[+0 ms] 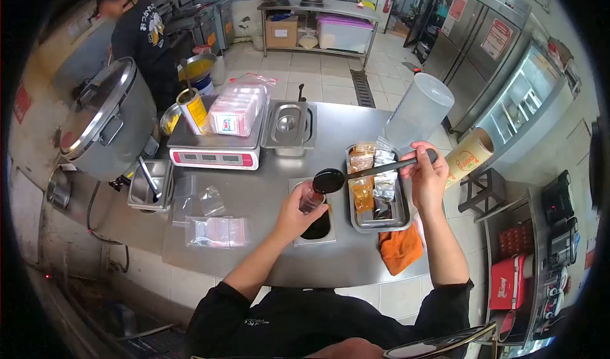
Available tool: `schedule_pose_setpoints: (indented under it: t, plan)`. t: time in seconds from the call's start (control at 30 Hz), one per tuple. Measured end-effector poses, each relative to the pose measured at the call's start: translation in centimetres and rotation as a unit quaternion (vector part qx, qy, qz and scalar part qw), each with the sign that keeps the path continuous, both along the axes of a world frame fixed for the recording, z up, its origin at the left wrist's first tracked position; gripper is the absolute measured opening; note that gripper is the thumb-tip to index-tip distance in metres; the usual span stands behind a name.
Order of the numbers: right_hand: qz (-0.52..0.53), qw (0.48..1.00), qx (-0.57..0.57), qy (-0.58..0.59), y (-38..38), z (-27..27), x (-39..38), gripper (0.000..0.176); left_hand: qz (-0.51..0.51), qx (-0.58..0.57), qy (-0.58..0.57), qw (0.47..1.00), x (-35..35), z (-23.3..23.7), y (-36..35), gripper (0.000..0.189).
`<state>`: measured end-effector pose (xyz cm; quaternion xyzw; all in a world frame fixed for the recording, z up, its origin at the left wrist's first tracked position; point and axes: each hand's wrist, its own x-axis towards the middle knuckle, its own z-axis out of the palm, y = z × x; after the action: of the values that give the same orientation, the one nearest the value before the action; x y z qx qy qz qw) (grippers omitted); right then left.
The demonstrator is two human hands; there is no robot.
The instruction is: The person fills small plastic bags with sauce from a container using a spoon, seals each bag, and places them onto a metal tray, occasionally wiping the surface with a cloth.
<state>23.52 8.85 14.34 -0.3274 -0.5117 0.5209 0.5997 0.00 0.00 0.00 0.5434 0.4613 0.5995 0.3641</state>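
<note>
Above the worktop, your left fingers grasped a clear container, your right fingers a dark ladle.

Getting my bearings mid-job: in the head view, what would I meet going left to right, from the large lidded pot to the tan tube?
Large lidded pot, digital scale, left hand, ladle bowl, metal tray, right hand, tan tube.
</note>
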Motion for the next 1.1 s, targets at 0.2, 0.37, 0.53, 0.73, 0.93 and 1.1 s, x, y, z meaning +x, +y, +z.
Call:
schedule_pose_setpoints:
  t: [0.2,0.37,0.53,0.73,0.93,1.1]
  plan:
    - [0.0,0.999,0.044,-0.032,-1.0,2.3,-0.6,0.021,0.013,-0.016,0.002,1.0,-0.1,0.5,0.1,0.057]
    - [0.02,0.991,0.119,-0.058,-2.2,3.9,-0.9,0.02,0.032,0.021,0.009,0.999,-0.2,0.6,0.5,0.059]
    - [0.036,0.976,0.199,-0.084,-3.8,5.3,-1.4,0.017,0.025,0.016,0.018,0.999,-0.4,1.6,0.5,0.058]
    - [0.063,0.913,0.367,-0.169,-5.3,6.6,-1.0,0.013,0.028,0.019,0.027,0.999,-0.4,1.8,0.7,0.059]
    - [-0.018,0.957,0.27,-0.101,-5.4,4.5,-1.5,0.016,0.053,0.063,0.05,0.995,-0.3,1.2,1.2,0.059]
    - [-0.05,0.988,0.143,-0.007,-4.2,2.3,-0.6,0.022,0.056,0.061,0.045,0.996,-0.4,1.5,0.6,0.059]
